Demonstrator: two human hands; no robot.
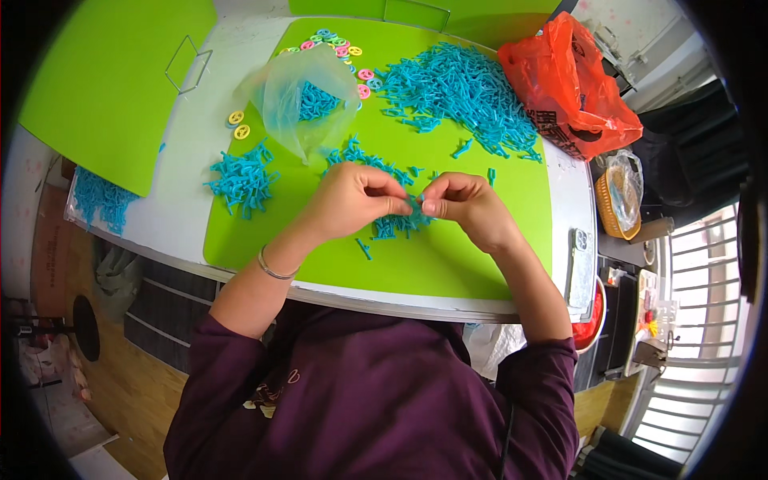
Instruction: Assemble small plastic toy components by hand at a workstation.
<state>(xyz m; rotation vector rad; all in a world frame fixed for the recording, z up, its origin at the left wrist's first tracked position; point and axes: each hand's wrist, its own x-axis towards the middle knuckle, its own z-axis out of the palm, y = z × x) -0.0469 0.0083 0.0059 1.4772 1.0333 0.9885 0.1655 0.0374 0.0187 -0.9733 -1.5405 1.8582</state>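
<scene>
My left hand point(356, 196) and my right hand point(470, 210) meet over the green mat point(472, 264), thumbs and fingertips pinched together. Between them is a small teal plastic piece point(415, 211), mostly covered by the fingers, so its exact shape is hard to make out. Just below and beside the fingertips lies a loose pile of similar teal pieces point(390, 228). One stray piece point(365, 249) rests nearer the table's front edge. Left of my left hand sits another small teal heap point(242, 181). A much bigger heap point(460, 88) spreads across the back right of the mat.
A translucent plastic bag point(276, 112) with teal pieces inside stands at the back left. Around it lie small coloured wheel-like discs point(242, 132). A red plastic bag point(564, 96) fills the back right corner. A phone point(579, 268) lies on the table's right edge, near a yellow basket point(612, 210).
</scene>
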